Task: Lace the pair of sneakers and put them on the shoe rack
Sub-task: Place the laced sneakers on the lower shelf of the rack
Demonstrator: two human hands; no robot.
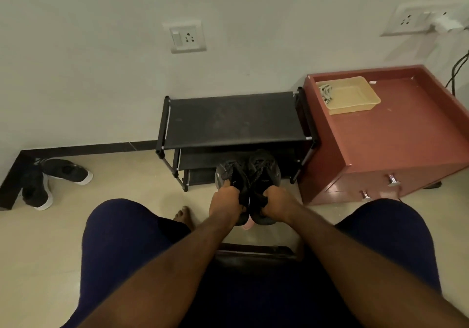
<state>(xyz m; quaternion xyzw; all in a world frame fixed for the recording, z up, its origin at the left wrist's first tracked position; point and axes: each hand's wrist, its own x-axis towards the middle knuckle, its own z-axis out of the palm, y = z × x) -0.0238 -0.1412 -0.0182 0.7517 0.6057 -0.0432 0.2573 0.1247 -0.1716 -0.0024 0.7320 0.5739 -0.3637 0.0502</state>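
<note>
A pale wall [101, 48] and a beige floor [127, 175] frame a black rack [236, 119] that stands against the wall, just beside a red cabinet [380, 137]. The seated person holds the black sneakers [264, 170] side by side in front of the rack's lower shelves, toes toward it. The left hand [224, 204] grips the heel end of one shoe and the right hand [275, 204] that of the other, fingers curled round the collars. Laces seem to cross both tongues, though the knots are too dark to judge. The step in hand looks like the placing. It should go best if both shoes travel level and together, toes first, land with soles flat on a shelf, and sit behind the front bar before the fingers let go. The top shelf is open from above and may be the easier target. On the cabinet sits a yellow tray [355, 107] with a pale bundle [326, 93] in its far left corner, perhaps cords; what it is cannot be told. A second dark pair [63, 173] lies on the floor at the left, well apart.
</note>
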